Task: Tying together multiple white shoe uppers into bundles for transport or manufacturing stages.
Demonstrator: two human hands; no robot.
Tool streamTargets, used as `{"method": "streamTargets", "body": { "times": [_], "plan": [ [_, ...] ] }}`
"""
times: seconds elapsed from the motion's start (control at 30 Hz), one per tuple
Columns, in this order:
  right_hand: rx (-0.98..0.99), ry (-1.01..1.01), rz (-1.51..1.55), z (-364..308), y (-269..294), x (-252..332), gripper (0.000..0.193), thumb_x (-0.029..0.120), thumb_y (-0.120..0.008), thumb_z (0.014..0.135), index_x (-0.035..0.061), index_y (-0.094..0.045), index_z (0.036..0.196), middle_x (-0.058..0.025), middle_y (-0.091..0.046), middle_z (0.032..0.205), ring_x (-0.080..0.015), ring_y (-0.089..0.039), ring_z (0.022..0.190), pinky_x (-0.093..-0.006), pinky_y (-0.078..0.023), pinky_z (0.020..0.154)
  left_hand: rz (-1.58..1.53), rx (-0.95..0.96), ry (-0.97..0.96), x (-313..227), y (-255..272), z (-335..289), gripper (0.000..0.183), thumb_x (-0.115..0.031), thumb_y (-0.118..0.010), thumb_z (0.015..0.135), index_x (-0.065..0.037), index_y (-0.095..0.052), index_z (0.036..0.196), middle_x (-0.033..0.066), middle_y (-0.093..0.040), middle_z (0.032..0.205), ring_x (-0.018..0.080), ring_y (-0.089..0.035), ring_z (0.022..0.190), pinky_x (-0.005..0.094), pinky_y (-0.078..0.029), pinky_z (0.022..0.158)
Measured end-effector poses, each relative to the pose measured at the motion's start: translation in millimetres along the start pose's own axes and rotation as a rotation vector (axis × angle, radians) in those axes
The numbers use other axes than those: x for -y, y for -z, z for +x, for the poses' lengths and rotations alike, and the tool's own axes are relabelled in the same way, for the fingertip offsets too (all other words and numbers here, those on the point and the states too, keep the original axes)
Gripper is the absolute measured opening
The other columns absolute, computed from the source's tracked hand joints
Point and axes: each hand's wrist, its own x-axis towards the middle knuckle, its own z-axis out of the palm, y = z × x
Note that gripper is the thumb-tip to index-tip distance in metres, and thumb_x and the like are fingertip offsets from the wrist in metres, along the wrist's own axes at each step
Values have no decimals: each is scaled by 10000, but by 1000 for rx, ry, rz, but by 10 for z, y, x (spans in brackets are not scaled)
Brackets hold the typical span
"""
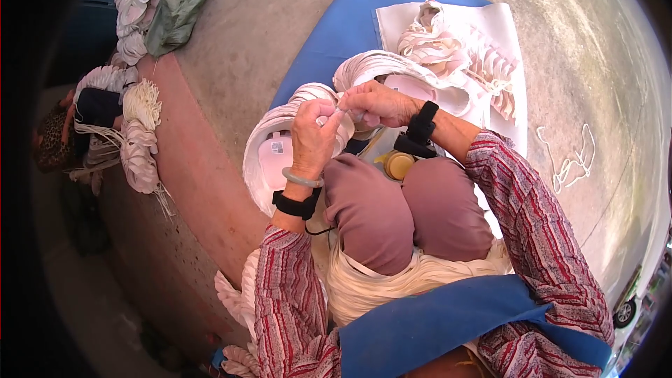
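Observation:
My left hand [313,133] and my right hand [381,103] meet in front of my knees, the fingers of both closed in a pinch. A small pale thing, perhaps a bit of cord, shows between the fingertips; its kind cannot be made out. Just beneath and beside my left hand lies a stack of pale pink and white curved pieces [262,141], which look like shoe uppers, with a small label on the inside. Behind my right hand another nested stack of such pieces [381,64] lies on its side.
A blue sheet [329,24] and a white sheet [500,21] lie ahead, carrying a tied bundle [437,42]. A round yellow object [399,165] sits between my knees. Pale cords [378,290] cover my lap. Loose white string [577,161] lies right; more bundles [140,154] are left.

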Motion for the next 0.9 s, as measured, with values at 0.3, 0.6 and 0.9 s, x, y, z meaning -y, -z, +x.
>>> {"method": "streamTargets", "body": {
  "times": [0.3, 0.6, 0.9],
  "plan": [
    [110, -44, -289, -105, 10, 199, 163, 249, -628, 885, 89, -655, 903, 79, -486, 663, -15, -395, 543, -173, -284, 468, -197, 170, 302, -136, 98, -136, 153, -144, -597, 883, -20, -541, 813, 50, -581, 708, 142, -570, 622, 289, -457, 573],
    [25, 391, -1173, -82, 176, 406, 124, 130, -631, 843, 10, -631, 812, -49, -562, 658, -149, -527, 625, -318, -448, 601, -342, 397, 418, -148, 359, -286, 161, -158, -540, 926, -65, -493, 803, -10, -517, 652, 61, -511, 529, 204, -385, 469],
    [-16, 248, -1235, -220, 69, 279, 201, 224, -599, 862, 28, -638, 856, -135, -561, 679, -256, -529, 626, -372, -436, 621, -689, 155, 525, 90, 341, -363, 140, -181, -563, 937, -78, -527, 850, -3, -557, 726, 55, -512, 555, 192, -401, 502]
  ]
}}
